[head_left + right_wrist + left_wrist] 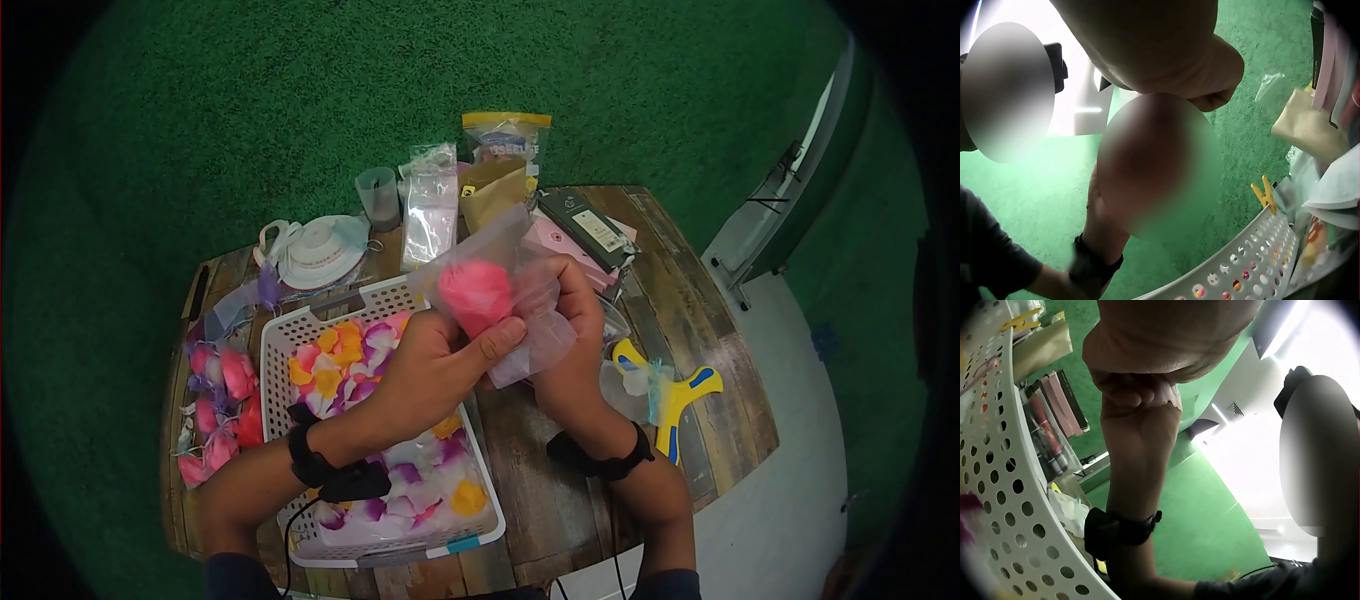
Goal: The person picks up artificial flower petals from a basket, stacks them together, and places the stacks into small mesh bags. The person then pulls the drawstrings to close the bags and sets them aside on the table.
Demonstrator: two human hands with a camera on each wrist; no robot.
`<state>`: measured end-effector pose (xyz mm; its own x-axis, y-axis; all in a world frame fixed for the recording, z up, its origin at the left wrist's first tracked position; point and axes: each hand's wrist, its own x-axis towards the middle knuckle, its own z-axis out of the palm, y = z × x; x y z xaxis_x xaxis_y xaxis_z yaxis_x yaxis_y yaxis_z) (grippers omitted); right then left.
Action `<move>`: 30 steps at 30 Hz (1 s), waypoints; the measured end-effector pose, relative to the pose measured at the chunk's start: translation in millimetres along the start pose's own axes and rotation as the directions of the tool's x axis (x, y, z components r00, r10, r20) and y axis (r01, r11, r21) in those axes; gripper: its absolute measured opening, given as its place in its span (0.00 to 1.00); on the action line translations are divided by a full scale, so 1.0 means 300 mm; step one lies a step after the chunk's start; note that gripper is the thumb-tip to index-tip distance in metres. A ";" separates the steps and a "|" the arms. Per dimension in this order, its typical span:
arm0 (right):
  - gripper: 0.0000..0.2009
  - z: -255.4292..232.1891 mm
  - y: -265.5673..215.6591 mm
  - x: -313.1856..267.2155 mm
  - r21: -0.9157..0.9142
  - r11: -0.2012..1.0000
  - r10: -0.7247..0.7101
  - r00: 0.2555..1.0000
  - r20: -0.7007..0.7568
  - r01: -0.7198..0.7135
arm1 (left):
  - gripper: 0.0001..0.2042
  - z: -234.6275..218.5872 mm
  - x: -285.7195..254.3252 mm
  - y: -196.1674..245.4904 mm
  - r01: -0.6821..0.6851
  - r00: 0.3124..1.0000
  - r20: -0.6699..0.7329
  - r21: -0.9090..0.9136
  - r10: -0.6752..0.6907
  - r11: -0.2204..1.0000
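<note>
My left hand [432, 368] grips a bright pink rounded bundle [474, 293], its thumb lying across the lower side. Sheer whitish pouch material [548, 335] surrounds the bundle, and the fingers of my right hand [580, 372] pinch it on the right. Both hands are raised over the right edge of a white perforated basket [385, 556]. Loose petals [347, 345] in pink, purple, white and orange fill that basket. In the left wrist view the right hand's curled fingers [1129, 395] show beyond the left hand; the bundle is hidden there.
Several tied sheer pouches with pink contents [222, 400] lie left of the basket. Behind stand a ribbon roll [318, 245], a grey cup [379, 200], clear packets [431, 210] and a brown paper bag [492, 192]. Boxes [580, 232] and a yellow three-armed toy [682, 398] lie right.
</note>
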<state>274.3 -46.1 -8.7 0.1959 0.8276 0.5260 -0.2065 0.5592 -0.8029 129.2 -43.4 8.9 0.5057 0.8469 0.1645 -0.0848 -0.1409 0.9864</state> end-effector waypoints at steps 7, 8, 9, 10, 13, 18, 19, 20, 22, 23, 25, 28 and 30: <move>0.11 -0.059 -0.073 0.051 -0.006 0.971 0.228 0.924 0.308 -0.238 | 0.14 -0.034 -0.010 0.018 0.089 0.996 0.029 -0.041 -0.088 0.995; 0.11 -0.064 -0.077 0.054 0.005 0.956 0.270 0.887 0.375 -0.294 | 0.13 -0.032 -0.011 0.020 0.082 0.996 0.053 -0.069 -0.078 0.994; 0.11 -0.065 -0.071 0.053 0.005 0.955 0.272 0.887 0.374 -0.295 | 0.13 -0.032 -0.015 0.030 0.084 0.995 0.054 -0.070 -0.080 0.994; 0.11 -0.066 -0.059 0.051 0.041 0.956 0.252 0.884 0.393 -0.291 | 0.14 -0.035 -0.021 0.050 0.158 0.982 0.105 -0.023 -0.155 0.987; 0.11 -0.067 -0.013 0.037 0.100 0.942 0.248 0.865 0.436 -0.321 | 0.16 -0.048 -0.031 0.137 0.323 0.923 0.192 0.091 -0.335 0.942; 0.10 -0.059 -0.009 0.031 0.102 0.935 0.270 0.867 0.419 -0.340 | 0.23 -0.060 -0.043 0.139 0.304 0.906 0.269 0.125 -0.327 0.945; 0.10 -0.054 -0.026 0.034 0.097 0.940 0.271 0.891 0.363 -0.326 | 0.26 -0.057 -0.045 0.118 0.202 0.951 0.235 0.013 -0.200 0.979; 0.10 -0.051 -0.039 0.035 0.091 0.946 0.271 0.913 0.304 -0.312 | 0.29 -0.056 -0.046 0.099 0.092 0.980 0.187 -0.094 -0.073 0.991; 0.10 -0.052 -0.049 0.040 0.061 0.948 0.284 0.919 0.275 -0.311 | 0.28 -0.057 -0.051 0.073 0.075 0.991 0.127 -0.182 -0.052 0.980; 0.10 -0.052 -0.050 0.041 0.029 0.950 0.295 0.922 0.250 -0.312 | 0.28 -0.060 -0.051 0.063 0.050 0.998 0.061 -0.268 -0.034 0.962; 0.11 -0.039 -0.042 0.037 0.031 0.959 0.269 0.936 0.226 -0.283 | 0.25 -0.069 -0.035 0.045 0.119 0.992 0.076 -0.402 -0.097 0.908; 0.12 -0.031 -0.033 0.031 0.008 0.974 0.222 0.958 0.183 -0.228 | 0.23 -0.061 -0.016 0.045 0.165 0.986 0.108 -0.562 -0.126 0.811; 0.12 -0.031 -0.033 0.026 -0.016 0.978 0.206 0.965 0.164 -0.206 | 0.23 -0.051 -0.006 0.043 0.151 0.988 0.114 -0.595 -0.102 0.790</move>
<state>286.7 -45.5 0.7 -0.0111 0.9214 0.3885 -0.2272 0.3761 -0.8983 114.1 -38.9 21.4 0.6065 0.7927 0.0617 -0.5016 0.3212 0.8032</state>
